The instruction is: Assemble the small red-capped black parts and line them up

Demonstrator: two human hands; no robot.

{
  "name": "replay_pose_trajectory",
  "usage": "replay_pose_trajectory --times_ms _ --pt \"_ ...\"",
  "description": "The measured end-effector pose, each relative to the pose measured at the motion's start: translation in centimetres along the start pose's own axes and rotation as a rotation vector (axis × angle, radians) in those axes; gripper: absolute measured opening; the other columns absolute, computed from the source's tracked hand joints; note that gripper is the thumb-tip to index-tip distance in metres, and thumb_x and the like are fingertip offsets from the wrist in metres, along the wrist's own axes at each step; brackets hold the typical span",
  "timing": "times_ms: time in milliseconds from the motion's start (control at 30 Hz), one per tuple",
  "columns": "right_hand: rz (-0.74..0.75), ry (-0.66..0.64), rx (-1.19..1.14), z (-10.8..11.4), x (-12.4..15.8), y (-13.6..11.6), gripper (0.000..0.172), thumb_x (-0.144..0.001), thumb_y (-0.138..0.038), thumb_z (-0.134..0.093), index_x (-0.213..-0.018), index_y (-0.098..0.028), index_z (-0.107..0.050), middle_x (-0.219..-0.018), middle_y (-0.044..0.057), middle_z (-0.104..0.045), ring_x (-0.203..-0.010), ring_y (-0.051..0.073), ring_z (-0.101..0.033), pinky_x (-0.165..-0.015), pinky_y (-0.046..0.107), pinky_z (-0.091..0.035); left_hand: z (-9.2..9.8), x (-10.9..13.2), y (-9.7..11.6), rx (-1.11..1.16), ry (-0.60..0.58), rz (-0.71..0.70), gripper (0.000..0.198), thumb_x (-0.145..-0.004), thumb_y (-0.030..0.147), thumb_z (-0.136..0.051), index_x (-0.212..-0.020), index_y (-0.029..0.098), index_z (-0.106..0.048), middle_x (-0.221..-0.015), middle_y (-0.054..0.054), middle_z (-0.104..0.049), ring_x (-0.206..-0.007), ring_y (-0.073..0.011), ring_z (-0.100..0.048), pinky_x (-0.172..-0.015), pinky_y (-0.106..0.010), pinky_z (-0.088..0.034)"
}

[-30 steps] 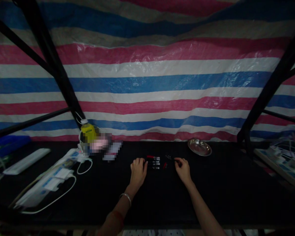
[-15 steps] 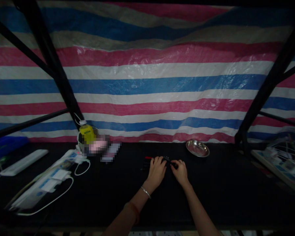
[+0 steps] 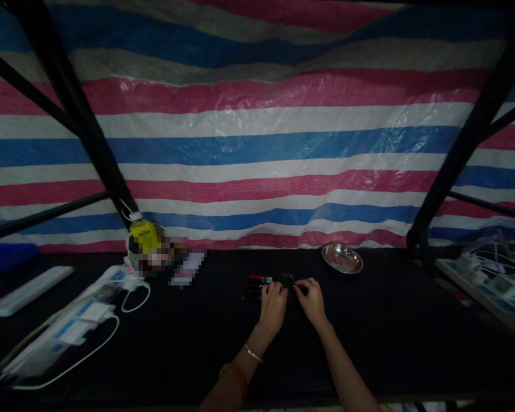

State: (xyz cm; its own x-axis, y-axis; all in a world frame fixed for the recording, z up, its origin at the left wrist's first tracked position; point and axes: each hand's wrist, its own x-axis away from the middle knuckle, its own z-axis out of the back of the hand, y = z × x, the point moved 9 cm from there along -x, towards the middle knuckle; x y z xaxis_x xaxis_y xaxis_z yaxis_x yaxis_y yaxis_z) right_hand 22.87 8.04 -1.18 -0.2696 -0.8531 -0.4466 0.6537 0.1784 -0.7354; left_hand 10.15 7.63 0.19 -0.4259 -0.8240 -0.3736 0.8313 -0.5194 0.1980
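Observation:
My left hand (image 3: pixel 274 304) rests low over the black tabletop, fingers bent and close together; what lies under them is too dark to make out. Just beyond its fingertips, to the left, a slim red item with a shiny metal end (image 3: pixel 260 278) lies beside several dark pieces (image 3: pixel 252 292), like a row of lighters or pens. My right hand (image 3: pixel 311 302) has thumb and forefinger pinched together; anything between them is too small to name. Small shiny bits (image 3: pixel 288 277) lie on the table between the two hands, close to the right fingertips.
A round metal dish (image 3: pixel 342 259) stands at the back right. Power strips with cables (image 3: pixel 75 326) lie on the left, near a yellow-liquid bottle (image 3: pixel 145 233) and a blurred flat item (image 3: pixel 189 269). More wiring (image 3: pixel 498 280) is on the right. Striped sheeting (image 3: pixel 283 149) hangs behind.
My left hand has drawn back slightly towards me, uncovering more of the red item and its metal end. The right hand has shifted slightly left. The whole view has shifted a little.

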Motion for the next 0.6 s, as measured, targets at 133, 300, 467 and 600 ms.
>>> replay_pose_trajectory --times_ms 133,300,467,600 --pt "-0.041 0.067 -0.151 0.3 0.0 0.5 0.024 -0.078 -0.039 -0.052 -0.081 -0.019 -0.065 -0.08 0.006 -0.064 -0.077 0.021 -0.056 -0.073 0.034 -0.044 0.0 0.2 0.0 0.036 0.006 -0.014 0.026 -0.088 0.012 -0.037 -0.095 0.021 -0.06 -0.097 -0.004 -0.057 -0.097 -0.0205 -0.049 -0.088 -0.041 -0.033" --pt "-0.13 0.099 -0.407 0.0 -0.1 1.3 0.039 -0.076 -0.048 -0.052 -0.094 -0.016 -0.064 -0.086 0.008 -0.067 -0.079 0.02 -0.06 -0.073 0.034 -0.046 0.5 0.3 0.4 0.097 0.025 -0.05 0.022 -0.089 0.015 -0.038 -0.093 0.021 -0.058 -0.093 -0.003 -0.06 -0.097 -0.0195 -0.05 -0.087 -0.038 -0.035" --pt "-0.339 0.032 -0.716 -1.5 -0.2 2.5 0.043 -0.063 -0.051 -0.065 -0.088 -0.016 -0.067 -0.075 0.007 -0.068 -0.059 0.016 -0.058 -0.053 0.029 -0.044 1.5 0.5 0.2 0.222 0.099 -0.024 0.022 -0.091 0.019 -0.034 -0.094 0.02 -0.056 -0.091 -0.004 -0.061 -0.091 -0.0181 -0.053 -0.084 -0.036 -0.041" --pt "-0.511 -0.025 -0.96 -2.9 0.3 3.0 0.042 -0.053 -0.048 -0.074 -0.08 -0.017 -0.066 -0.067 0.004 -0.066 -0.046 0.011 -0.05 -0.042 0.023 -0.034 1.7 0.7 -0.6 0.381 0.197 -0.002 0.027 -0.093 0.021 -0.031 -0.108 0.019 -0.054 -0.1 -0.006 -0.061 -0.095 -0.017 -0.055 -0.086 -0.036 -0.045"
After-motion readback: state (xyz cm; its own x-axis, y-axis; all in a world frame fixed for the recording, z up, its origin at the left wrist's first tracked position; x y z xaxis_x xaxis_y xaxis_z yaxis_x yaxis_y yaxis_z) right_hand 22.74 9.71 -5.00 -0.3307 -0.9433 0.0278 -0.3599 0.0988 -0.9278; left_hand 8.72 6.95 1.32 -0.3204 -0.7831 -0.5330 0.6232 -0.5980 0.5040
